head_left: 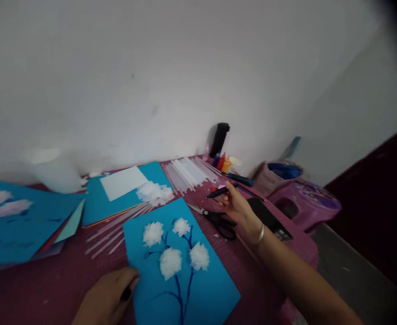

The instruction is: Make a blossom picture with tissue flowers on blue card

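A blue sheet [198, 289] with dark painted stems and several white cotton tufts lies in front of me on the maroon table [66, 280]. My left hand [108, 295] rests on the table at the sheet's left edge, fingers curled against it. My right hand [237, 205] is raised past the sheet's far right corner, pinching a dark pen or marker [219, 192]. Black-handled scissors [215, 219] lie just under that hand.
Another blue sheet with white paper [122, 183] and loose cotton [154, 192] lies further back. White strips [188, 171], small paint bottles [221, 162] and a black flask [219, 139] stand by the wall. A purple stool [306, 203] is on the right.
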### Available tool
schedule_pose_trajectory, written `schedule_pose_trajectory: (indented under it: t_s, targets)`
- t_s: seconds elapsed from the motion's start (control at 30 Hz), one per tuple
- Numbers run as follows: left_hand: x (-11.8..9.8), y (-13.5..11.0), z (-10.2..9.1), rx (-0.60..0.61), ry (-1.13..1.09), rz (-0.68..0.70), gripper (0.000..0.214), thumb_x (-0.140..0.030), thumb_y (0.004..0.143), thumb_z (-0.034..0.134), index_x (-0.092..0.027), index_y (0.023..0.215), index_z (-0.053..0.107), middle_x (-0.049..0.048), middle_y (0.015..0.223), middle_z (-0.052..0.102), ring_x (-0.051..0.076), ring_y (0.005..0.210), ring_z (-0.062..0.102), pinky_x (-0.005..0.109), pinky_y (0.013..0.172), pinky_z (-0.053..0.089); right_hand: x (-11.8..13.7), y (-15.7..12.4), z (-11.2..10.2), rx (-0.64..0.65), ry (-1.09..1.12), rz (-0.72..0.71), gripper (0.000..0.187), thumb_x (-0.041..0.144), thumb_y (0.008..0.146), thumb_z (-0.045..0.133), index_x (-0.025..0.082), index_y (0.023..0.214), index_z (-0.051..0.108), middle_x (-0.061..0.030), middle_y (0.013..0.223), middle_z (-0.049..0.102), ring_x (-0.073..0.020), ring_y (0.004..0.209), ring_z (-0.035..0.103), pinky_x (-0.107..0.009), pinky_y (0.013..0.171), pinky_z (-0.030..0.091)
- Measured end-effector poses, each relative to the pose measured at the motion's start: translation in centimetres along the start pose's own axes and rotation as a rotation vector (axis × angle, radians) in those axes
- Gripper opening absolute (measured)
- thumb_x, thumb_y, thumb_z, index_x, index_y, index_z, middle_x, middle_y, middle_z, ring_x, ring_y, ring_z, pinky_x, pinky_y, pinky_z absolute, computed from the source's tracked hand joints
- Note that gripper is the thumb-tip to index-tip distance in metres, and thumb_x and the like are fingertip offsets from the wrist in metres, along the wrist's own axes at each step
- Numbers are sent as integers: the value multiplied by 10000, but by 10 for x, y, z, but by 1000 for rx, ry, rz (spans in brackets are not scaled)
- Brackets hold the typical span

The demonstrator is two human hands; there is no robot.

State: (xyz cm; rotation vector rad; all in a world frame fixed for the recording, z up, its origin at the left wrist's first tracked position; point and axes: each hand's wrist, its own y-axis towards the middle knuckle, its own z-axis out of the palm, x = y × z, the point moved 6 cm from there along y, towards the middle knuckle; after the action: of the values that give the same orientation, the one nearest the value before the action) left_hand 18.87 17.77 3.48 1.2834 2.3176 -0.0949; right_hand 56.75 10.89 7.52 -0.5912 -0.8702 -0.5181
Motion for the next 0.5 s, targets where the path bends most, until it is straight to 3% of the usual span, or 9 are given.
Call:
schedule_pose_trajectory:
  t_s: [0.17,0.33,0.43,0.5]
  targets:
    - [-9,3,-9,-86,8,-15,233,-330,919,454,-301,816,662,-31,774,679,169,722,658,279,651,514,-41,-26,65,209,-106,34,404,472,598,839,181,636,561,31,465,609,-79,361,469,-217,403,397]
    - [6,4,-16,-177,1,-103,279,-369,956,392,-265,971,651,23,909,679,194,844,641,337,761,508,-66,-36,119,377,-288,-92,377,509,699,756,172,769,603,2,538,675,-101,412,544,-218,448,402]
    - [19,4,-19,-194,-6,-159,253,-390,951,421,-267,998,637,24,957,681,220,897,624,396,815,475,-65,-29,122,397,-256,-140,358,491,702,762,177,792,617,1,559,688,-126,485,596,-248,538,462]
    - [24,2,-18,-195,-17,-179,237,-396,938,446,-282,1042,626,22,1019,683,240,970,610,456,904,436,-60,-24,104,362,-210,-133,326,472,711,763,178,758,629,0,566,687,-132,526,613,-256,586,476]
